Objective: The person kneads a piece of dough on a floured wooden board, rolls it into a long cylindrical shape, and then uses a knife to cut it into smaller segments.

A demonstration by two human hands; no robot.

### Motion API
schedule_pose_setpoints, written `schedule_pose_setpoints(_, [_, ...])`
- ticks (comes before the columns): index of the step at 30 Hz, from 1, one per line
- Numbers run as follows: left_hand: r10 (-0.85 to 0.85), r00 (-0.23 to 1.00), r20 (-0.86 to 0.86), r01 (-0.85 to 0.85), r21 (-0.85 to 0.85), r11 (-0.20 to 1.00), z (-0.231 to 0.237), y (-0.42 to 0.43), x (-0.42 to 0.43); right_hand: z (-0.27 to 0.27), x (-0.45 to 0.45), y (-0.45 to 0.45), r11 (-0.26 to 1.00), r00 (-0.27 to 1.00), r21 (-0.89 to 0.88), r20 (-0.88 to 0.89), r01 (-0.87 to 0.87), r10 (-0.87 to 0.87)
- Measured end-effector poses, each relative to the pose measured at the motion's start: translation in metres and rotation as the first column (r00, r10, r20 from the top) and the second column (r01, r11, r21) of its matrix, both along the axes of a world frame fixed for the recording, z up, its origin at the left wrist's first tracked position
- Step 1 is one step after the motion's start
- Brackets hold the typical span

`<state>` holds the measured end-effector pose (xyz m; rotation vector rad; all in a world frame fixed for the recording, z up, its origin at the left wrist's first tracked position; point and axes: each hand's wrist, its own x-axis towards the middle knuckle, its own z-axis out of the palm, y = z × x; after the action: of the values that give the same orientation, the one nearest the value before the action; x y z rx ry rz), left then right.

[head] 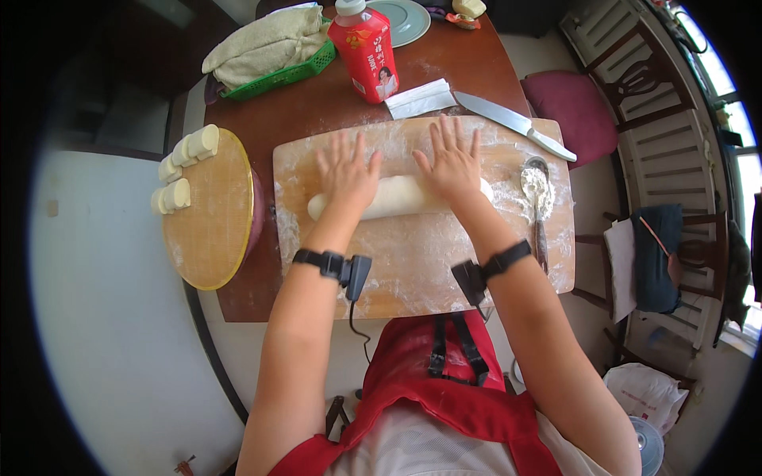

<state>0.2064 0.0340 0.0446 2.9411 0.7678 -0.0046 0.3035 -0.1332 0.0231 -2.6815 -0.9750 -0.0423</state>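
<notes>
A thick log of pale dough (397, 196) lies crosswise on a floured wooden board (411, 256). My left hand (348, 172) rests flat over its left part, fingers spread and pointing away from me. Over the right part lies my right hand (450, 157), palm down with the fingers apart. Neither hand is wrapped around the dough; the palms cover parts of it, and both rounded ends show. To the right on the board, a spoon (539, 229) with a dark handle sits in a heap of white flour (537, 184).
A large knife (497, 113) lies across the board's far right corner, near folded white paper (421, 100). Behind stand a red juice bottle (372, 59) and a green basket (286, 79) holding a cloth (265, 44). At left, a round woven tray (208, 232) carries several dough pieces (202, 141).
</notes>
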Motion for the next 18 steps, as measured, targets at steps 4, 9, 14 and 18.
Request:
schedule_pose_setpoints(4, [-0.297,0.932,0.209,0.339,-0.203,0.919,-0.002,-0.049,0.018,0.009,-0.014,-0.013,0.978,0.980,-0.132,-0.140,-0.163,0.144])
schedule_pose_setpoints(9, [-0.302,0.942,0.144,0.321,-0.132,0.938,0.009,-0.111,-0.087,0.042,-0.105,-0.093,0.978,0.930,0.064,-0.303,-0.198,0.208])
schedule_pose_setpoints(14, [-0.339,0.936,-0.093,0.292,-0.330,0.898,0.016,-0.122,-0.156,0.054,-0.165,-0.122,0.982,0.846,-0.006,-0.508,-0.191,0.162])
schedule_pose_setpoints(18, [-0.215,0.976,0.020,0.215,-0.173,0.961,-0.014,-0.099,-0.066,0.017,-0.083,-0.076,0.993,0.975,0.047,-0.191,-0.105,0.112])
